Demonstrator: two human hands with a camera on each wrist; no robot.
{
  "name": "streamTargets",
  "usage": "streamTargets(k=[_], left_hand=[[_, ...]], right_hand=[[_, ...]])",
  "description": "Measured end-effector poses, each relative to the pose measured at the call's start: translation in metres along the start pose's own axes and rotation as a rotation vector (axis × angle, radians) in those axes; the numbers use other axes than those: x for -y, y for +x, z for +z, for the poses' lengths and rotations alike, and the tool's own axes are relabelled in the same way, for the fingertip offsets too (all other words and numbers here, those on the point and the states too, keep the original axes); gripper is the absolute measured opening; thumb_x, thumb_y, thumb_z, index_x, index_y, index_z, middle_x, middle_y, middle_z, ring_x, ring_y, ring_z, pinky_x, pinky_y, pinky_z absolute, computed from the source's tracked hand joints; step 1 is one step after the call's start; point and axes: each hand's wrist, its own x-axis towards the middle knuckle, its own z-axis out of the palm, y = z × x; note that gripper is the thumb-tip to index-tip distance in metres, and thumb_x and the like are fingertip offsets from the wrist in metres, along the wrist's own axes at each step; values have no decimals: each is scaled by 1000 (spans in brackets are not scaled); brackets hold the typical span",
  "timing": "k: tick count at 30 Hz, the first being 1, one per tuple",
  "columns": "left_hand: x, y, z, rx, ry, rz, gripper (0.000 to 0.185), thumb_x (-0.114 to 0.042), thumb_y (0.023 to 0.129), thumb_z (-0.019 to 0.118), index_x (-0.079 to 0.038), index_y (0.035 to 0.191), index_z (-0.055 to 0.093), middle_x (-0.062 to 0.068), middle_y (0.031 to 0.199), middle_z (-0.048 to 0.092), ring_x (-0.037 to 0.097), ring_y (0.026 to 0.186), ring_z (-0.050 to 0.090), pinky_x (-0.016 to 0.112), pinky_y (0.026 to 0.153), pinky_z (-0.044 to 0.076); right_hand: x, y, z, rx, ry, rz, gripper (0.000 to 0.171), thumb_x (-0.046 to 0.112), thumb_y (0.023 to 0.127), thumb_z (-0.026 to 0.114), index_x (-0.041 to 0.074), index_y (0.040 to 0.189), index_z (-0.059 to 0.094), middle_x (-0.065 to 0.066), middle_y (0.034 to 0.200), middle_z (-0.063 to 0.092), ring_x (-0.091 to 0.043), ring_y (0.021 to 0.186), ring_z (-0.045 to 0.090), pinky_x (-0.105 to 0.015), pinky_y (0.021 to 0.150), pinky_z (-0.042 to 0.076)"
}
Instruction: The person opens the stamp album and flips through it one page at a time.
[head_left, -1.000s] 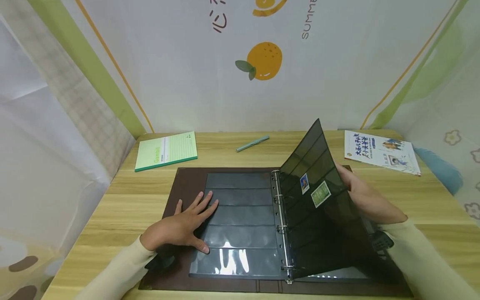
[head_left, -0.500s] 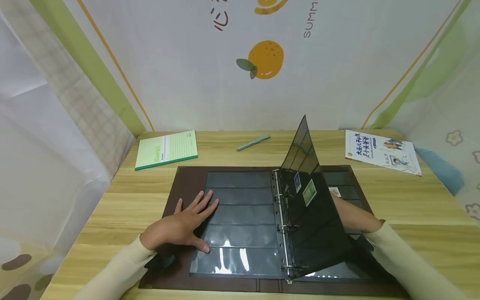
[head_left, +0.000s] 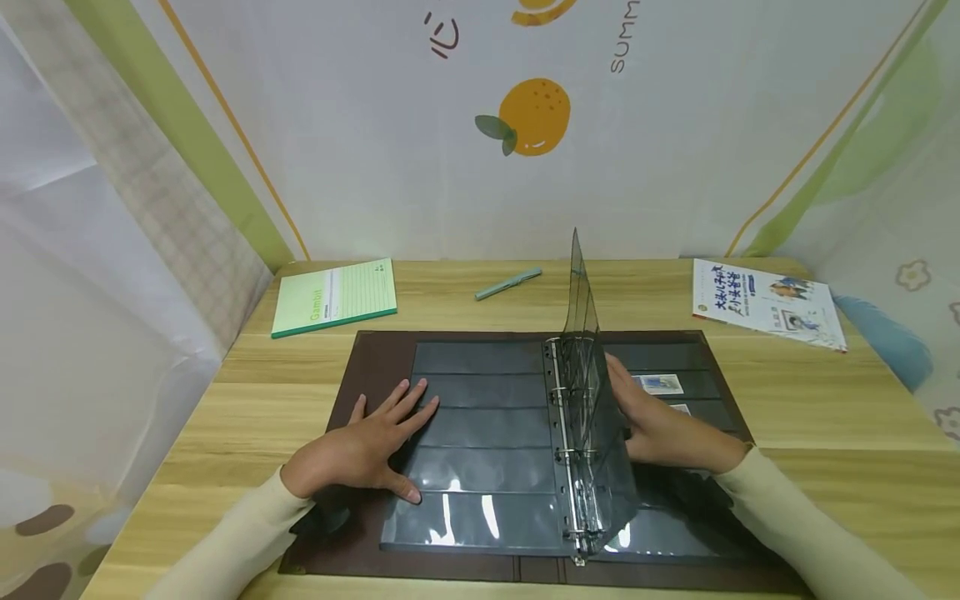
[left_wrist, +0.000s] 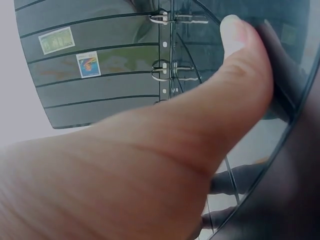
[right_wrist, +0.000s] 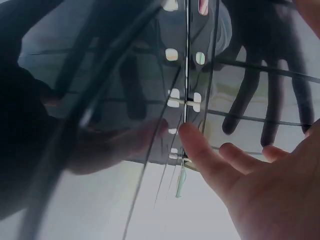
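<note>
A brown ring-binder stamp album (head_left: 378,360) lies spread on the table. My left hand (head_left: 367,446) rests with spread fingers on its left black page (head_left: 487,429) and the cover's edge; the thumb (left_wrist: 240,75) shows large in the left wrist view. One black page (head_left: 581,367) stands almost upright at the metal rings (head_left: 558,417). Against its right side, my right hand (head_left: 663,425) pushes with extended fingers (right_wrist: 202,155). In the left wrist view the raised page bears a green stamp (left_wrist: 56,40) and a blue stamp (left_wrist: 89,65). Under the right hand, another stamp (head_left: 660,384) shows on the right page.
Behind the album lie a green notepad (head_left: 333,297) at left, a pale green pen (head_left: 508,284) in the middle and a white booklet (head_left: 768,302) at right. A printed curtain (head_left: 420,183) hangs along the wooden table's (head_left: 247,392) back edge.
My right hand has moved left, swinging the page from a rightward lean to nearly upright. Stamps on the page beneath have come into sight. The left hand has stayed in place.
</note>
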Motion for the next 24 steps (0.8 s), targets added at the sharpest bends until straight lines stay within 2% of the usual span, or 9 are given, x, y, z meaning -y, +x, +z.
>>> streamTargets(k=[3, 6, 9, 12, 15, 18, 21, 24], left_hand=[[-1, 0, 0, -11, 1, 2, 120, -56, 71, 84, -14, 163, 19, 13, 172, 0, 42, 158, -1, 83, 109, 3], [0, -1, 0, -42, 10, 5, 113, -56, 75, 82, -16, 162, 23, 13, 172, 5, 41, 158, 4, 84, 109, 7], [0, -1, 0, -105, 29, 8, 96, -54, 84, 75, -18, 160, 31, 13, 170, 15, 40, 157, 14, 83, 108, 15], [0, 0, 0, -167, 45, 11, 80, -52, 91, 69, -19, 157, 38, 13, 168, 25, 39, 155, 23, 82, 107, 22], [-1, 1, 0, -187, 45, 7, 77, -51, 92, 68, -19, 156, 40, 13, 167, 28, 39, 154, 25, 82, 106, 23], [-2, 2, 2, -186, 44, 0, 78, -52, 92, 68, -19, 157, 40, 12, 167, 28, 40, 154, 25, 83, 105, 22], [-2, 2, 3, -202, 46, -7, 77, -51, 92, 68, -18, 156, 41, 12, 166, 29, 39, 154, 27, 83, 105, 22], [-4, 2, 4, -246, 21, -22, 74, -48, 94, 68, -16, 155, 43, 12, 165, 34, 38, 153, 29, 82, 107, 20]], right_hand=[[2, 2, 3, 5, 14, 32, 123, 29, 79, 88, 12, 164, 1, -19, 168, 4, -36, 153, 16, -43, 116, 38], [4, 2, 6, 15, 16, 54, 125, 32, 79, 88, 15, 164, -3, -15, 170, -1, -42, 151, 19, -58, 105, 46], [5, 2, 7, 21, 10, 76, 125, 39, 78, 87, 22, 164, -2, -7, 172, -1, -41, 153, 20, -56, 104, 48], [6, 2, 8, 25, -1, 80, 123, 43, 78, 85, 25, 164, 0, -4, 172, -1, -37, 155, 19, -56, 107, 46], [6, 2, 9, 33, -41, 72, 119, 47, 80, 83, 24, 165, 2, -4, 172, 2, -34, 155, 21, -59, 109, 43], [7, 2, 11, 42, -79, 63, 115, 49, 82, 80, 24, 165, 5, -4, 172, 3, -36, 153, 26, -60, 108, 43], [8, 1, 12, 48, -74, 68, 111, 49, 83, 79, 26, 164, 8, -2, 173, 2, -40, 152, 26, -62, 108, 43], [10, 1, 13, 52, -58, 74, 108, 48, 84, 79, 28, 164, 9, -1, 173, 1, -42, 152, 25, -66, 106, 42]])
